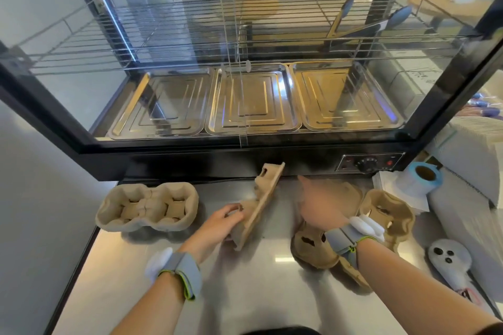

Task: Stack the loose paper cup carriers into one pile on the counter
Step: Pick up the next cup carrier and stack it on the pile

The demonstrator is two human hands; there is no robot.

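Note:
A pile of brown pulp cup carriers (pixel 147 208) rests open side up at the left of the steel counter (pixel 258 288). My left hand (pixel 221 223) grips a tilted carrier (pixel 261 202), lifted on edge in the middle. My right hand (pixel 324 207) is blurred, fingers spread, above a carrier (pixel 351 193) lying further back. Another carrier (pixel 388 212) lies just right of that wrist. One more carrier (pixel 313 249) lies bottom up under my right forearm. Both wrists wear grey bands.
A glass display warmer (pixel 245 160) with three steel trays stands right behind the carriers, its control knob (pixel 366 164) at the lower right. A blue tape roll (pixel 424 177), white paper packs (pixel 473 149) and a grey handheld device (pixel 450 260) crowd the right side.

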